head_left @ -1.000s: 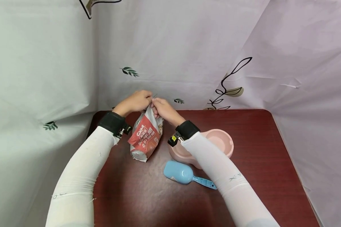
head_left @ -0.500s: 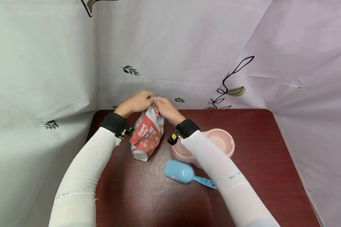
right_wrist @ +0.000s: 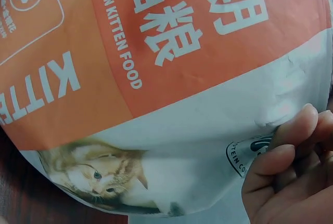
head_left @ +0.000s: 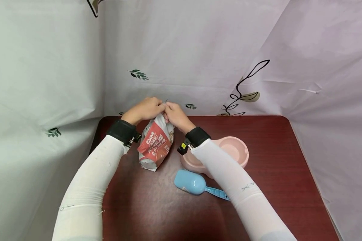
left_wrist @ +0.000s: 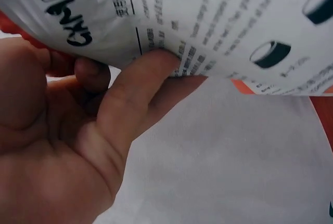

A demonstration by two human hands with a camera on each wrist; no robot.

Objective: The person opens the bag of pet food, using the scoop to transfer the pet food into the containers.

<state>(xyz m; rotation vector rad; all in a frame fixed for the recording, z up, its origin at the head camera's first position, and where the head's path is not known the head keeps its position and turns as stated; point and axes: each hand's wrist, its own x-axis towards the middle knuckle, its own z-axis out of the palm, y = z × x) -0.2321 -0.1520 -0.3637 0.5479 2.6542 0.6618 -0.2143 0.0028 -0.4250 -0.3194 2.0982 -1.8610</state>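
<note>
A red and white bag of kitten food (head_left: pixel 153 144) stands tilted at the back left of the table. Its narrow top is gathered between both hands. My left hand (head_left: pixel 146 108) pinches that top edge from the left; the left wrist view shows its thumb (left_wrist: pixel 140 83) pressed on the printed white side. My right hand (head_left: pixel 177 115) grips the same edge from the right, its fingers curled at the bag's corner in the right wrist view. The two hands meet closely, and the bag's mouth is hidden between them. A kitten picture (right_wrist: pixel 104 174) marks the bag's lower front.
A pink double bowl (head_left: pixel 233 149) sits right of the bag, partly under my right forearm. In front of it lies a blue scoop (head_left: pixel 193 182), its handle reaching the right sleeve. The dark red table (head_left: pixel 277 180) is bordered by a pale curtain (head_left: pixel 193 60).
The left hand's fingers have shifted slightly right, closer against the right hand at the bag's top. The bag, bowl and scoop stay in place.
</note>
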